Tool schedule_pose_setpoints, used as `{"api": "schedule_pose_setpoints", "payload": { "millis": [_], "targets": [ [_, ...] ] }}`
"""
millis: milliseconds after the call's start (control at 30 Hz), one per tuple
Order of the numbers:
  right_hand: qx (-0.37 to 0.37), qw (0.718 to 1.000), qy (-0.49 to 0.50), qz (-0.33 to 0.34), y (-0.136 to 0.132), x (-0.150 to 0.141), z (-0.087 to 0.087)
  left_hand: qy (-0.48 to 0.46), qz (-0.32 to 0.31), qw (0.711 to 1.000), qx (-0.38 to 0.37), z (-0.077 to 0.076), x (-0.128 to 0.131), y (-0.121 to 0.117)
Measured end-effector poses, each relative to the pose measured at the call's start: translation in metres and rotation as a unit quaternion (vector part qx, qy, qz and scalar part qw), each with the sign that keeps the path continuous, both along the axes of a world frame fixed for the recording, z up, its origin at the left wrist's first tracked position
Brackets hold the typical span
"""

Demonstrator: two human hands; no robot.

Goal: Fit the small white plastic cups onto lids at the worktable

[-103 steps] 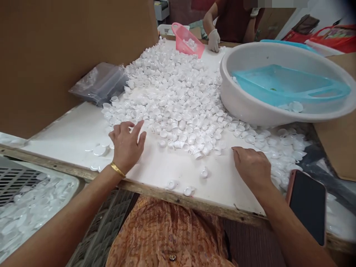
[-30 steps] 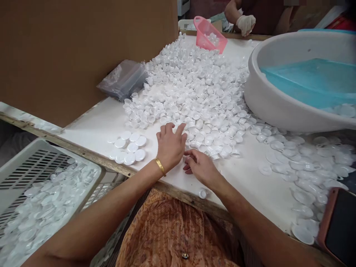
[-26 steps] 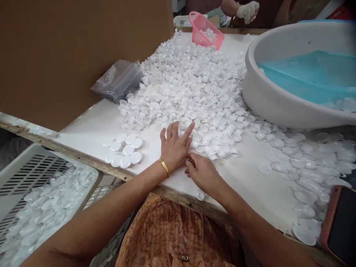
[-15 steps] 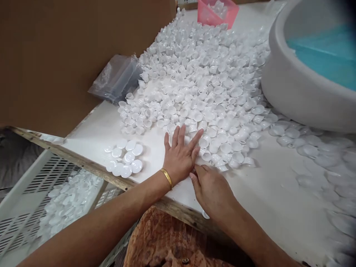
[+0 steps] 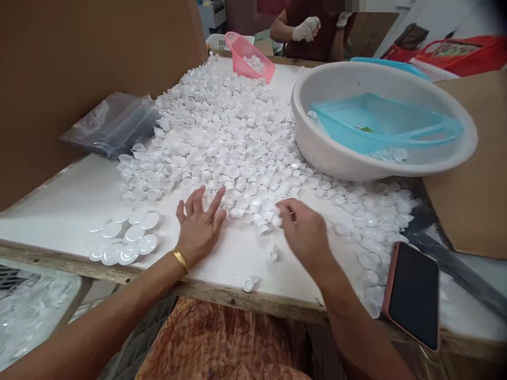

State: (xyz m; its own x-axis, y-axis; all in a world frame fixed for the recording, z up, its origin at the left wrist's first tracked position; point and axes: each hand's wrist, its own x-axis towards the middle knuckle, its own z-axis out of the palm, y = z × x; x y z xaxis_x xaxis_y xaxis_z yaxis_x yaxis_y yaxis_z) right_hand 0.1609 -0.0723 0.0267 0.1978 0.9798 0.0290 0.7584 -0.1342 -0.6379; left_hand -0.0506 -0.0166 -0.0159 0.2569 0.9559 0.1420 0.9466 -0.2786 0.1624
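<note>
A wide pile of tiny white cups (image 5: 229,142) covers much of the white table. At its near edge my left hand (image 5: 200,227) lies low with spread fingers, holding nothing; a gold bracelet circles the wrist. To its right, my right hand (image 5: 304,232) has its fingers curled in a pinch at the pile's edge. A small white cup (image 5: 278,220) shows at those fingertips. Between the hands and the front edge lie a loose small cup (image 5: 274,254) and another small white piece (image 5: 249,284). Several small white saucers (image 5: 134,233) lie grouped left of my left hand.
A large pale basin (image 5: 336,158) holding a blue scoop (image 5: 356,119) stands right. Farther back are a pink scoop (image 5: 241,58) and a person's gloved hand (image 5: 307,29). A phone (image 5: 414,295) leans at the front right; a plastic bag (image 5: 114,124) lies left by cardboard (image 5: 79,63).
My hands, close together before, are now apart, the right one at the pile's edge. Loose pieces now show between them. The view has shifted, bringing in the phone and the whole basin.
</note>
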Motion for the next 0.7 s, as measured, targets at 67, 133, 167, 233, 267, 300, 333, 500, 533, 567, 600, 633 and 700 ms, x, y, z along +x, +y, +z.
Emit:
{"api": "schedule_pose_setpoints", "payload": {
  "millis": [67,133,167,233,267,300,333,500,533,567,600,633,700],
  "targets": [
    [0.014,0.997,-0.066,-0.025,-0.003,0.025,-0.004,0.019,0.009,1.0,0.004,0.004,-0.018,0.001],
    [-0.017,0.993,-0.121,-0.002,-0.005,0.042,-0.009,0.034,0.027,0.998,0.036,0.008,-0.036,0.005],
    [-0.035,0.989,-0.143,0.008,-0.007,0.048,-0.011,0.038,0.04,0.997,0.056,0.01,-0.043,0.008],
    [-0.052,0.978,-0.204,0.012,-0.011,0.058,-0.012,0.03,0.077,0.994,0.07,0.01,-0.056,0.015],
    [-0.057,0.968,-0.245,0.012,-0.015,0.063,-0.013,0.021,0.099,0.993,0.059,0.01,-0.061,0.019],
    [-0.061,0.955,-0.291,0.015,-0.019,0.067,-0.014,0.009,0.117,0.992,0.038,0.009,-0.065,0.023],
    [-0.067,0.939,-0.337,0.024,-0.024,0.072,-0.016,-0.003,0.128,0.992,0.019,0.008,-0.069,0.026],
    [-0.076,0.889,-0.447,0.065,-0.049,0.09,-0.037,-0.025,0.016,0.998,0.06,0.01,-0.069,0.027],
    [-0.074,0.887,-0.452,0.06,-0.052,0.091,-0.041,-0.017,-0.025,0.998,0.061,0.011,-0.065,0.023],
    [-0.073,0.886,-0.455,0.053,-0.054,0.091,-0.045,-0.009,-0.064,0.996,0.054,0.013,-0.06,0.019],
    [-0.073,0.887,-0.454,0.049,-0.055,0.091,-0.047,-0.003,-0.098,0.994,0.042,0.013,-0.054,0.015],
    [-0.073,0.889,-0.45,0.048,-0.056,0.092,-0.049,0.0,-0.124,0.992,0.03,0.013,-0.049,0.012],
    [-0.068,0.899,-0.429,0.051,-0.057,0.093,-0.05,0.0,-0.156,0.988,0.015,0.012,-0.042,0.009]
  ]
}}
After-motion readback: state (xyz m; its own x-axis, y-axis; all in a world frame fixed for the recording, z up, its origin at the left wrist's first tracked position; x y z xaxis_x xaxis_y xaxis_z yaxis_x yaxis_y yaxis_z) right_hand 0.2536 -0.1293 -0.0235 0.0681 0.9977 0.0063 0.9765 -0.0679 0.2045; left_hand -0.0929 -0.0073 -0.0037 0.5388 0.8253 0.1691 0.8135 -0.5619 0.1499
